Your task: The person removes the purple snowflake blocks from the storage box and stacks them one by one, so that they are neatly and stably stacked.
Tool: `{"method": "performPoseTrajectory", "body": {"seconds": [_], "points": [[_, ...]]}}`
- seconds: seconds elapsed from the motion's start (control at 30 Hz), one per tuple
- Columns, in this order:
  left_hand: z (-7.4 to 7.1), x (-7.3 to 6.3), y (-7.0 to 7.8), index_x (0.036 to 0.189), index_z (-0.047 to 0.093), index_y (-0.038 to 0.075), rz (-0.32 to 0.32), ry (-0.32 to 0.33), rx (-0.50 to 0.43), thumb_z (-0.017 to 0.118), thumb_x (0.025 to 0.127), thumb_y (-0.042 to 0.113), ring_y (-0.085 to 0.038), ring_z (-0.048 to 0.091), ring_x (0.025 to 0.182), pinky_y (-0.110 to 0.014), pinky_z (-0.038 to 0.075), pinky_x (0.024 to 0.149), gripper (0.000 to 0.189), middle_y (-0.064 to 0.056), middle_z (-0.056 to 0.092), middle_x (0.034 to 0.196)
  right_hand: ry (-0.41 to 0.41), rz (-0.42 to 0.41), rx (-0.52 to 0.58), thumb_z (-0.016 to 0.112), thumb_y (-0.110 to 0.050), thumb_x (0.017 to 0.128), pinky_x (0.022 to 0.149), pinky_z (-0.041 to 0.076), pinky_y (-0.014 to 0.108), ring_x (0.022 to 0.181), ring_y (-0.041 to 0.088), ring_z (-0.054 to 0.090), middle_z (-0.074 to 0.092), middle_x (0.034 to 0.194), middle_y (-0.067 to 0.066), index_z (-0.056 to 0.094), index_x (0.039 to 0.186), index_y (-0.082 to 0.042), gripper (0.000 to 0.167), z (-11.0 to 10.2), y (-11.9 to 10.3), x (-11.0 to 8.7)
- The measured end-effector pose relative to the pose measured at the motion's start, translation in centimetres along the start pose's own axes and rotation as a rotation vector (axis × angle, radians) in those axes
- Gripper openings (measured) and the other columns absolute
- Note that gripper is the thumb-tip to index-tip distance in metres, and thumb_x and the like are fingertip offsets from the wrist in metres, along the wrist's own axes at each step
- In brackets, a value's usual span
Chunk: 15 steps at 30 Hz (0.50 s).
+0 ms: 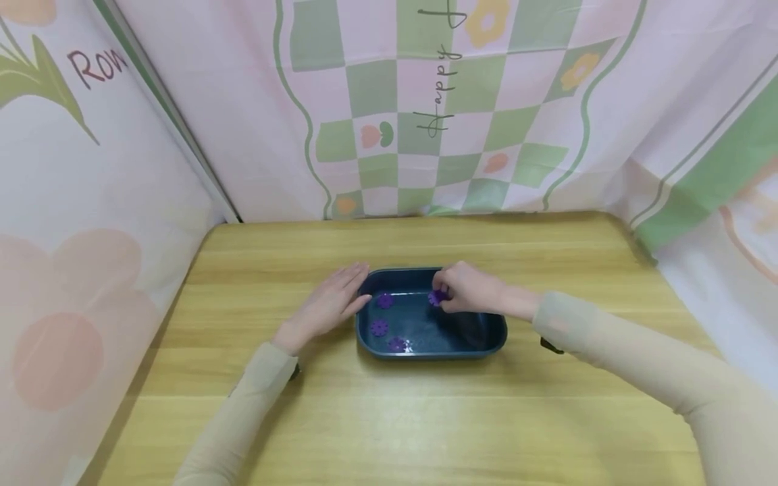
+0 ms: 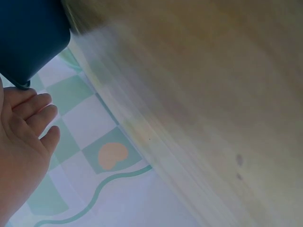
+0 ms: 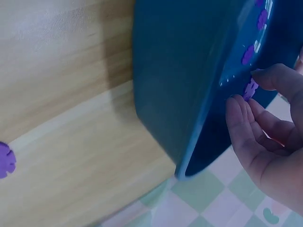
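Observation:
A dark blue oblong basin sits on the table. Several purple flower-shaped pieces lie inside it near its left end, among them an upper piece, a middle piece and a lower piece. Over the basin, my right hand pinches another purple flower-shaped piece between thumb and fingers. My left hand is at the basin's left end, its fingers mostly straight against the rim. In the left wrist view, the fingers of that left hand are beside the basin's corner.
On the wooden table, one more purple flower-shaped piece lies outside the basin, cut off at the edge of the right wrist view. A patterned curtain hangs behind the table's far edge, with more printed cloth at the left.

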<state>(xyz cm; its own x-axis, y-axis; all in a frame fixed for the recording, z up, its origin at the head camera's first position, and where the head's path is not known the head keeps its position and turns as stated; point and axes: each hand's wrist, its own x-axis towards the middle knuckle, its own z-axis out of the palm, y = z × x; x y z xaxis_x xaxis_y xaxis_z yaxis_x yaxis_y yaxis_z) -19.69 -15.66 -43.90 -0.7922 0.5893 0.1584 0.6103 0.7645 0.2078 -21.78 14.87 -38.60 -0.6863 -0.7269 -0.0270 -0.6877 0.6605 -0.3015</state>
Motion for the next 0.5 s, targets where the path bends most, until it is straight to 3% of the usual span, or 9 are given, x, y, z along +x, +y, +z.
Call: {"method": "performPoseTrajectory", "body": {"seconds": [0.27, 0.5], "points": [[0.1, 0.0, 0.1, 0.152, 0.036, -0.001, 0.0, 0.001, 0.007, 0.044, 0.106, 0.039, -0.031, 0.034, 0.149, -0.049, 0.031, 0.123, 0.061, -0.018, 0.038, 0.158, 0.07, -0.023, 0.023, 0.076, -0.004, 0.074, 0.061, 0.056, 0.024, 0.068, 0.013, 0.063, 0.07, 0.08, 0.012, 0.07, 0.089, 0.003, 0.018, -1.0, 0.9, -1.3], [0.0, 0.0, 0.2, 0.152, 0.035, -0.001, 0.0, 0.003, -0.005, 0.043, 0.106, 0.039, -0.033, 0.036, 0.148, -0.05, 0.03, 0.123, 0.061, -0.019, 0.039, 0.157, 0.055, 0.044, 0.073, 0.075, -0.005, 0.078, 0.063, 0.058, 0.024, 0.072, 0.017, 0.068, 0.072, 0.087, 0.012, 0.07, 0.094, 0.003, 0.018, -2.4, 1.3, -2.5]]}}
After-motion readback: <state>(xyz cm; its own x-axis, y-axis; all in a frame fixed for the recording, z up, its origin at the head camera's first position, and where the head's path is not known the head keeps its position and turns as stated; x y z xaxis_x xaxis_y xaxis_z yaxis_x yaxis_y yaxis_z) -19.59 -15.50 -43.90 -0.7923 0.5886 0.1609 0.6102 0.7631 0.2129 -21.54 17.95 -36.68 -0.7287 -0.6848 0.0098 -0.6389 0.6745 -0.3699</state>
